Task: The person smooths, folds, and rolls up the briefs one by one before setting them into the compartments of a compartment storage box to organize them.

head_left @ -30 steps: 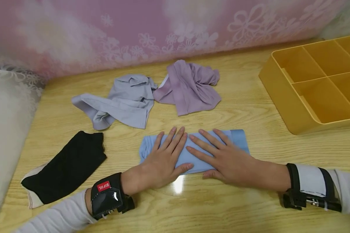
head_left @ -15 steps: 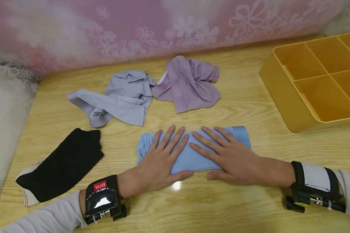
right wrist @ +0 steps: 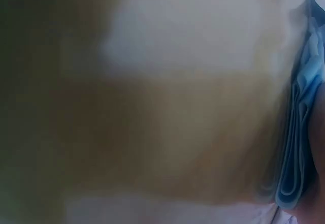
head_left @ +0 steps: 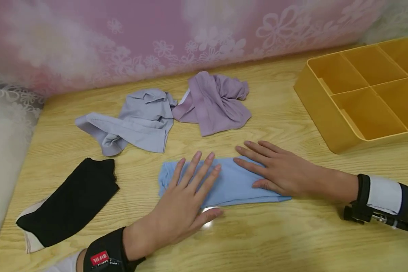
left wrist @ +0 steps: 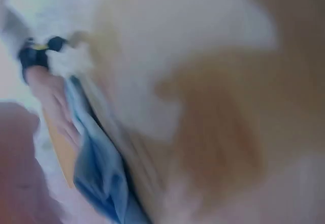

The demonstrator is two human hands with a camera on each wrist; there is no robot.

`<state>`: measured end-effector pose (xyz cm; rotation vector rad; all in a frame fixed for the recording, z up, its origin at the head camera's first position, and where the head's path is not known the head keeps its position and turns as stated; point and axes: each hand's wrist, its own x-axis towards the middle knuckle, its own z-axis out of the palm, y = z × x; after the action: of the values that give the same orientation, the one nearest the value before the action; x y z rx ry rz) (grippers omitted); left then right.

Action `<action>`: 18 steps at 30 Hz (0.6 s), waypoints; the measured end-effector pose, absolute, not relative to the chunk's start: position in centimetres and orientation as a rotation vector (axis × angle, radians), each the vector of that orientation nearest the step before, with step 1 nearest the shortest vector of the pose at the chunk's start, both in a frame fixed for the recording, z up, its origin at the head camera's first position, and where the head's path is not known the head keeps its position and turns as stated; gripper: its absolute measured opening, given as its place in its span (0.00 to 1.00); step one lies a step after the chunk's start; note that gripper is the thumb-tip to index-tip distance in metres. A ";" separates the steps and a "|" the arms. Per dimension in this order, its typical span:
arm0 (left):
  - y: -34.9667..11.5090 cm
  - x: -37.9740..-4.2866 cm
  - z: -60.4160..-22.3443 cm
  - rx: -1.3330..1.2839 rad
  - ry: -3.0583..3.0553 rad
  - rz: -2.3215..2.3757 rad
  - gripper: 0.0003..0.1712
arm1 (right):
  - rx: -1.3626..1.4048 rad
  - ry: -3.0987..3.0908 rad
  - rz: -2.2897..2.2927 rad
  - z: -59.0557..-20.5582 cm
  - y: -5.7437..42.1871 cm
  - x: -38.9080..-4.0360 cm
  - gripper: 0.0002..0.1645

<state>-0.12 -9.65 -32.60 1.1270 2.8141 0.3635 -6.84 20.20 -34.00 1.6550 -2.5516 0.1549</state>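
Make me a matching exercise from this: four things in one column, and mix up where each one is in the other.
1. blue cloth
2. black cloth
3. purple cloth
4. yellow box

A. far right, split into compartments
B. beneath the left hand and right hand
C. near the table's left edge
D. just right of the grey cloth

Pairs: 1-B, 2-C, 3-D, 4-A.
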 end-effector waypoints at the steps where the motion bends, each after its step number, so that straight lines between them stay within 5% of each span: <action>1: -9.7 0.3 -32.5 1.057 2.776 0.400 0.45 | 1.662 -2.555 0.174 -34.4 20.4 -6.6 0.37; 6: -10.1 -0.7 -32.8 0.827 2.555 0.464 0.42 | 1.567 -2.597 0.226 -35.0 21.2 -4.5 0.36; 18: -9.8 -10.8 -33.5 1.371 2.358 0.254 0.33 | 1.713 -2.534 0.202 -35.9 18.6 1.3 0.43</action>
<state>-10.75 -9.78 -33.50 1.3711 2.3581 0.2536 1.34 18.61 -35.94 1.7128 -2.5342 0.2015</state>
